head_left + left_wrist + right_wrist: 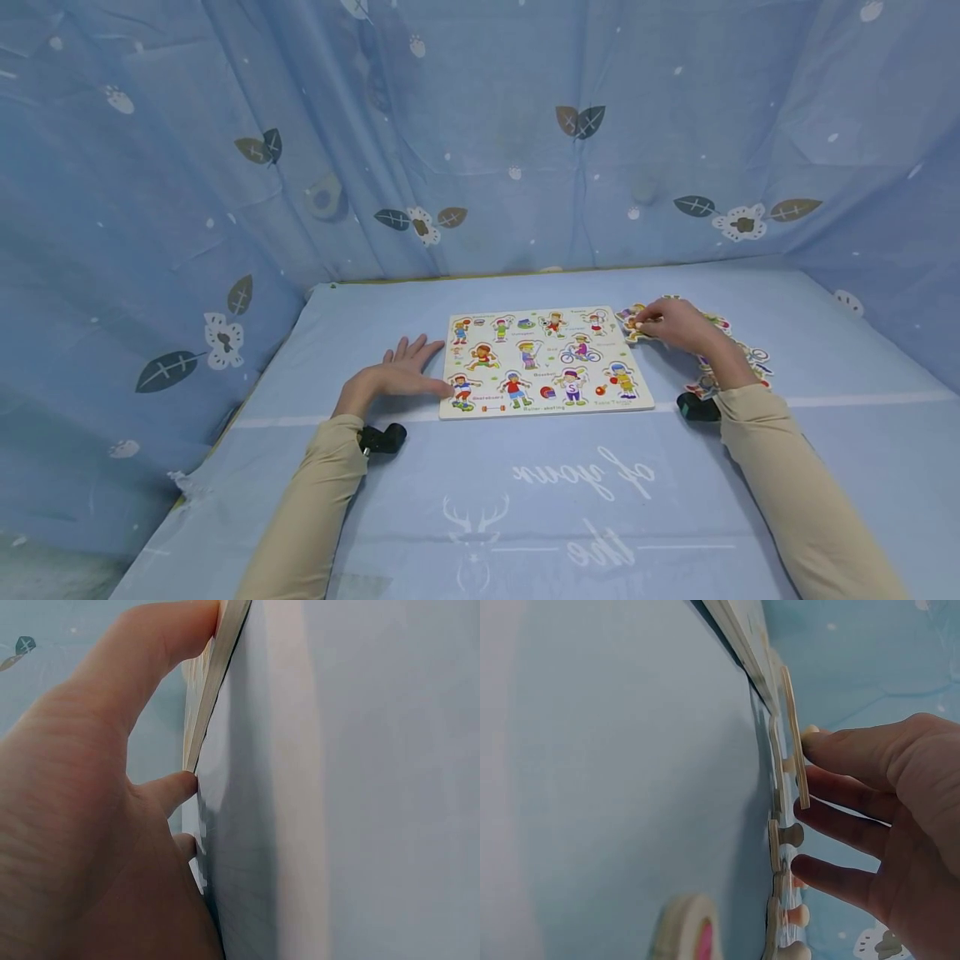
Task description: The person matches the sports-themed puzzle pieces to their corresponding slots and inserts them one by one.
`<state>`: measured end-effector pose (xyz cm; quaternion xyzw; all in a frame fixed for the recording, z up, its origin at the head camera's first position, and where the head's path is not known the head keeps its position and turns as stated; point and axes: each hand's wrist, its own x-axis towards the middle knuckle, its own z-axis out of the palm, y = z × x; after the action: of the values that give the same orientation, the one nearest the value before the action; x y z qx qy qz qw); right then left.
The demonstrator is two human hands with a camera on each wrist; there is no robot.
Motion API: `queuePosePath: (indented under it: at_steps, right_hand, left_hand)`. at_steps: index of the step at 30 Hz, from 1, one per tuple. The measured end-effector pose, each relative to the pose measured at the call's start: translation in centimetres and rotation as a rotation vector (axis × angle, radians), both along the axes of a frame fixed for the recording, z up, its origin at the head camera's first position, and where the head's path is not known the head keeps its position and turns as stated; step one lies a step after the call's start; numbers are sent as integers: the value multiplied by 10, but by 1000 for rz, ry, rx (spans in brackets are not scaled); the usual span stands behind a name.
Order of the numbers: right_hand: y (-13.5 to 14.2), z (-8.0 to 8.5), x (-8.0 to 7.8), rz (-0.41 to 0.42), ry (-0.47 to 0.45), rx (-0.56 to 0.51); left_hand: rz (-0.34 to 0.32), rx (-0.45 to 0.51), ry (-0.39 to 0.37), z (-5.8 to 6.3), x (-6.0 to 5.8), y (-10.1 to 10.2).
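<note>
A flat wooden peg-puzzle board (pixel 555 358) printed with children playing sports lies on the table. At its left edge is my left hand (pixel 397 373), fingers spread; in the left wrist view the thumb (pixel 165 645) touches the board's edge (pixel 214 682). Just beyond the board's upper right corner, my right hand (pixel 684 327) pinches a puzzle piece (pixel 793 727) by its small knob between thumb and finger. The piece is tilted above other loose puzzle pieces (pixel 756 360), whose round knobs show in the right wrist view. Part of that pile hides behind the right hand and wrist.
A pale blue cloth (pixel 585 517) with white lettering and a deer print covers the table. Blue patterned curtains (pixel 480 167) hang at the back and sides. Black wrist cameras (pixel 386 438) sit under both wrists.
</note>
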<state>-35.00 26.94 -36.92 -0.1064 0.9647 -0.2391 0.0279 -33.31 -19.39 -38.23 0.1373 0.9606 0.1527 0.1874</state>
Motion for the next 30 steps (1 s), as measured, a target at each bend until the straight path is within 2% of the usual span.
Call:
queuePosePath:
  at_steps: [13,30]
  right_hand:
    - [-4,3,0,-27,-22,-46]
    - [-8,8,3,-10,-9,-49]
  left_hand:
    - [4,-1,-3,2,2,1]
    - [-3,-9,1,1,2,0]
